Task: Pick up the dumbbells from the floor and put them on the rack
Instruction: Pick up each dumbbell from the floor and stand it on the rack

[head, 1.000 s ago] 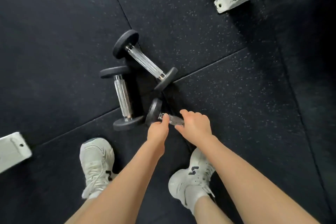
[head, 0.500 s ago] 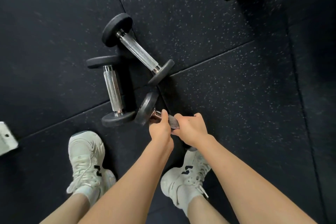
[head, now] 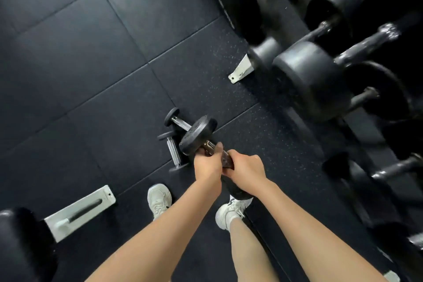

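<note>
A black dumbbell (head: 197,135) with a metal handle hangs in the air above the floor, held by both hands. My left hand (head: 207,167) grips the handle near its far head, and my right hand (head: 248,171) grips it nearer to me. Its near head is mostly hidden under my right wrist. Two smaller dumbbells lie on the dark rubber floor beyond my hands: one (head: 177,121) angled up-left, the other (head: 172,151) beside it, partly hidden by the lifted dumbbell. The rack (head: 241,70), with a white foot, stands at the right.
Several large black dumbbells (head: 306,80) sit on the rack across the upper right. A white rack foot (head: 80,212) and a black weight (head: 20,240) are at the lower left. My white shoes (head: 159,198) stand on the floor below my hands.
The dumbbell has come up off the floor in both hands. The view has risen and pulled back, so the rack and its heavy dumbbells have come into sight on the right.
</note>
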### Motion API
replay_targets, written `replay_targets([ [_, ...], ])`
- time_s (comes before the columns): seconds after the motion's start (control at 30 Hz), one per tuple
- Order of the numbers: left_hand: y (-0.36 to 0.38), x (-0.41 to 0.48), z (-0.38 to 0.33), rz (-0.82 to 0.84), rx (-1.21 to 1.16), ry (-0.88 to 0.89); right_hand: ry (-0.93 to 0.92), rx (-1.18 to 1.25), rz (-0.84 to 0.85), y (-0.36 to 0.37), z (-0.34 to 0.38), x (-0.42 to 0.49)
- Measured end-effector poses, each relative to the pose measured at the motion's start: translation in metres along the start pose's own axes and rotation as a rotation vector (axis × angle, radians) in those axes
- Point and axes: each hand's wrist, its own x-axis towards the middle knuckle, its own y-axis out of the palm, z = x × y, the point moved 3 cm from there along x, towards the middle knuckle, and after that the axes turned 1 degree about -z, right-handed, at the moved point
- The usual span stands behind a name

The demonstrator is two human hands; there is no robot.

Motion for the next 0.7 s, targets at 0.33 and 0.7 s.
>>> replay_targets([
  [0.33,0.038,-0.213,-0.134,0.044,0.099,0.288,-0.008,0.141,-0.222,-0.205,0.040,-0.154],
  [0.7,0.159,-0.319,-0.247,0.251,0.495,0.678,0.142,0.564,-0.551,-0.347,0.003,-0.185],
])
